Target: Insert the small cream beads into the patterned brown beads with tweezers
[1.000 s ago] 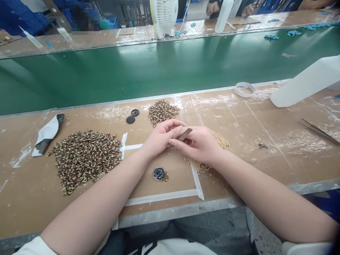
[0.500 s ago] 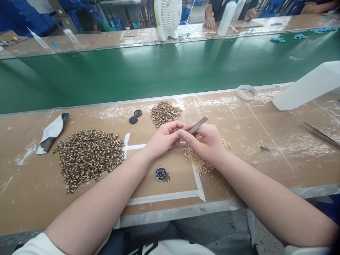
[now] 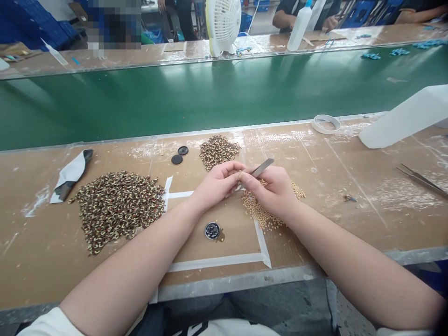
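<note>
My left hand (image 3: 222, 182) is closed in a pinch, thumb against fingers; whatever sits in its fingertips is too small to name. Against it rests my right hand (image 3: 275, 189), wrapped round metal tweezers (image 3: 263, 167) whose flat rear end sticks up to the right. Below the right hand lies a pile of small pale beads (image 3: 261, 215), partly covered by it. A round dish of dark, shiny paste (image 3: 212, 230) is nearer to me. Just beyond the left hand is a small heap of brown-and-cream pieces (image 3: 219, 150).
A larger heap of similar pieces (image 3: 121, 207) spreads at left. Two black discs (image 3: 177, 159), a tape roll (image 3: 325, 124), a white bottle (image 3: 402, 119) and spare tweezers (image 3: 422, 178) lie around. Beyond runs a green belt (image 3: 196, 95), with a fan (image 3: 224, 28) and co-workers behind.
My hands stay together, with barely any shift of the fingers. The view tilts slightly. Across the belt, a co-worker's hand has lifted off the bench.
</note>
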Motion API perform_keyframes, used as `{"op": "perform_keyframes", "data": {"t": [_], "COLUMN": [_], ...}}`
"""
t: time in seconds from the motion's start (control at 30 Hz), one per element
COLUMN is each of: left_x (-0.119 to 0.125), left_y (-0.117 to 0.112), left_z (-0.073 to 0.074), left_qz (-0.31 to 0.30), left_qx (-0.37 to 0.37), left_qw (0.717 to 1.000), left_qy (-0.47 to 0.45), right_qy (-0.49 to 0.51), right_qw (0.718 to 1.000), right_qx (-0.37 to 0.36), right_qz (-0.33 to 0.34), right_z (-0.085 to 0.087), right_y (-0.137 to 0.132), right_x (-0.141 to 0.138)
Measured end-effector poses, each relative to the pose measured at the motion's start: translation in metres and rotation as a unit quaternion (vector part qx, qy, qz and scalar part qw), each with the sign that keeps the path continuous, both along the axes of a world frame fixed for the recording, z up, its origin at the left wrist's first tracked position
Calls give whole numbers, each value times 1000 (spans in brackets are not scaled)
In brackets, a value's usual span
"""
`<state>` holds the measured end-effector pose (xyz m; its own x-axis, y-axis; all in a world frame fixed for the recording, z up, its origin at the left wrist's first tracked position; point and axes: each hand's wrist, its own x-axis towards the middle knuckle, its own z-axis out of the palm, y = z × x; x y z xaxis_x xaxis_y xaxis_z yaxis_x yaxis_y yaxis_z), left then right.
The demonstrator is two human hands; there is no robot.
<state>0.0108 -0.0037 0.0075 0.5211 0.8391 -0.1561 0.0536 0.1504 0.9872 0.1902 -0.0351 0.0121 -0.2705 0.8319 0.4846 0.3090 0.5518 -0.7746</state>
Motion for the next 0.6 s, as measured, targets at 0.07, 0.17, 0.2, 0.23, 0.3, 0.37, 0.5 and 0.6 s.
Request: {"op": "perform_keyframes", "data": {"t": [0.07,0.17,0.2,0.23,0.3,0.37,0.5,0.6], "left_x": [0,0,0,-1,-1,-2,-2,-1], "left_y": [0,0,0,0,0,0,0,0], "left_z": [0,0,0,0,-1,-2,-3,-3], "left_qz": [0,2,2,2,0,0,-2,-2], "left_qx": [0,0,-1,-2,-4,-6,-8,-7], "left_qw": [1000,1000,1000,1000,1000,1000,1000,1000], "left_qy": [-2,-6,-7,-8,-9,-9,-12,-14], "right_qy": [-2,-3,-6,-8,-18,-28,-42,-44], "right_qw": [1000,1000,1000,1000,999,999,999,999], "right_qx": [-8,-21,-24,-26,-27,-23,-18,-14], "right_qz": [-1,-3,-4,-5,-10,-13,-16,-15], "right_z": [1,1,0,0,-1,-1,-1,-1], "right_y": [-1,-2,-2,-2,-2,-2,-2,-2], "right_x": [-1,-1,-1,-1,-1,-1,-1,-1]}}
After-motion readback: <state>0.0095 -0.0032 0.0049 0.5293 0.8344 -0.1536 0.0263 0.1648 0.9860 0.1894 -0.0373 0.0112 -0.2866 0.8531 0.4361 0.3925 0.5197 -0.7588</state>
